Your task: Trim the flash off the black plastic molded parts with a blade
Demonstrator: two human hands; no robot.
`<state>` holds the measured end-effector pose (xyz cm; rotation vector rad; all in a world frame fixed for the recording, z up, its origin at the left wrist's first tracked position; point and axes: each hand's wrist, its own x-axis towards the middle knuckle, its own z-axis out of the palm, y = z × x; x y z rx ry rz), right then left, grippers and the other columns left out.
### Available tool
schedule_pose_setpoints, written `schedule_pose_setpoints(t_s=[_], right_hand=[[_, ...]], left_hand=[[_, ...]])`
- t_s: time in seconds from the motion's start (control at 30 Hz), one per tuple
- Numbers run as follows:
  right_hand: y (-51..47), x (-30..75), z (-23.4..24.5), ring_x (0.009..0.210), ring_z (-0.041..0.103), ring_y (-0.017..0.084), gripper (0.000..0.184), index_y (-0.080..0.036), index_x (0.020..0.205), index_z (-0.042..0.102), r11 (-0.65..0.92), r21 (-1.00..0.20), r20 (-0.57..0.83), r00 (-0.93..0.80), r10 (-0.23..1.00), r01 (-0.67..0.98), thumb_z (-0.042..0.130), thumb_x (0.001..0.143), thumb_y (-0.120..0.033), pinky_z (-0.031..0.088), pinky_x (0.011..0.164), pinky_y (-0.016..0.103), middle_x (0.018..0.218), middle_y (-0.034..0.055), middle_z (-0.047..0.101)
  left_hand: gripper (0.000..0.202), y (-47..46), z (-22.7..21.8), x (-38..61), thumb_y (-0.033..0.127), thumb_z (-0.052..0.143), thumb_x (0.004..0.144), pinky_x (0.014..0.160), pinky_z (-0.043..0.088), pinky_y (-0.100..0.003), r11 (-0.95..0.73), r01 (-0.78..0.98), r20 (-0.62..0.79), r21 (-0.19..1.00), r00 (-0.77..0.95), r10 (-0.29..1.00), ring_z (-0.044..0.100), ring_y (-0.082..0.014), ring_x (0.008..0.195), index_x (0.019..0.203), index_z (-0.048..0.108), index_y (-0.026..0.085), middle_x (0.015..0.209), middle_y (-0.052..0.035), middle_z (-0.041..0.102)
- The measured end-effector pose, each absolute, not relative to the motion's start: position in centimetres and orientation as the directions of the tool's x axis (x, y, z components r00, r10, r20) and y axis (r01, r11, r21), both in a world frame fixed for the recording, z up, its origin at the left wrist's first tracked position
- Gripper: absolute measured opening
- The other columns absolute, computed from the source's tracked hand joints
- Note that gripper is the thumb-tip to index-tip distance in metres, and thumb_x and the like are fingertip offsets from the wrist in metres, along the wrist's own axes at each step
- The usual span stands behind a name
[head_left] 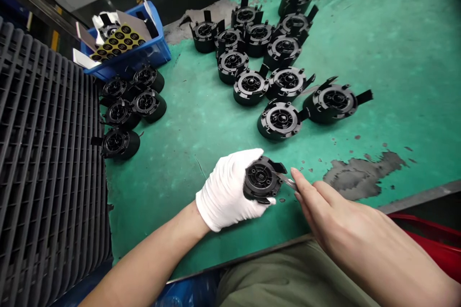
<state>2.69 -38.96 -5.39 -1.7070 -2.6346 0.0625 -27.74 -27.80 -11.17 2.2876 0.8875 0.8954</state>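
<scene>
My left hand [230, 187], in a white glove, is wrapped around a round black plastic housing [260, 178] with upright tabs on its rim. The housing's ringed face is turned up towards me. In my bare right hand [324, 206] is a slim metal blade [288, 181], pinched between thumb and fingers. Its tip meets the housing's rim beside one tab; whether it cuts in there I cannot tell. The rest of the blade's handle is hidden in my fingers.
Several similar black housings [280, 120] stand on the green table [173, 168] beyond my hands. Another group of housings [115, 142] is at the left, beside stacked grey grid trays [54, 153]. A blue bin [158, 50] holds a sticker sheet [118, 43] and cardboard.
</scene>
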Motion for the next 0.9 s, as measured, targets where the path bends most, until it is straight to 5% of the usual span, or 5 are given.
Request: schedule_pose_setpoints(t_s=[0.37,0.57,0.8,0.9], right_hand=[[-36.8,1.9,-2.8,0.063,0.078,0.025,0.093,-0.004,0.193,0.045,0.534,0.008,0.071,-0.533,0.843,0.845,0.045,0.101,0.007,0.058,0.049,0.042,0.108,0.0116,0.087],[-36.6,2.7,-2.7,0.066,0.081,0.025,0.089,-0.007,0.183,0.063,0.567,0.036,0.038,-0.568,0.822,0.823,0.048,0.096,0.008,0.059,0.051,0.041,0.114,0.0131,0.090],[-36.1,3.8,-2.6,0.080,0.088,0.029,0.098,-0.010,0.191,0.054,0.601,0.033,0.025,-0.601,0.799,0.799,0.050,0.095,0.007,0.059,0.051,0.039,0.133,0.0173,0.094],[-35.9,4.2,-2.8,0.082,0.089,0.030,0.093,-0.014,0.188,0.060,0.587,-0.055,0.017,-0.587,0.809,0.807,0.050,0.098,0.004,0.060,0.053,0.039,0.132,0.0165,0.095]], left_hand=[[0.109,-27.7,-11.1,-27.8,0.064,0.102,0.104,0.134,0.076,-0.069,-0.638,0.405,0.367,0.655,0.567,0.737,0.088,-0.0474,0.156,0.190,0.049,0.023,0.170,-0.0239,0.084],[0.106,-27.7,-11.2,-27.9,0.063,0.103,0.103,0.136,0.075,-0.069,-0.619,0.414,0.342,0.668,0.569,0.748,0.087,-0.0477,0.158,0.188,0.053,0.023,0.170,-0.0241,0.083],[0.105,-27.5,-10.9,-27.8,0.062,0.099,0.109,0.133,0.078,-0.065,-0.680,0.372,0.427,0.632,0.565,0.706,0.089,-0.0451,0.155,0.190,0.048,0.021,0.168,-0.0245,0.084],[0.107,-27.6,-11.0,-27.7,0.062,0.101,0.106,0.134,0.077,-0.067,-0.664,0.385,0.403,0.642,0.567,0.718,0.088,-0.0462,0.156,0.190,0.048,0.022,0.169,-0.0240,0.084]])
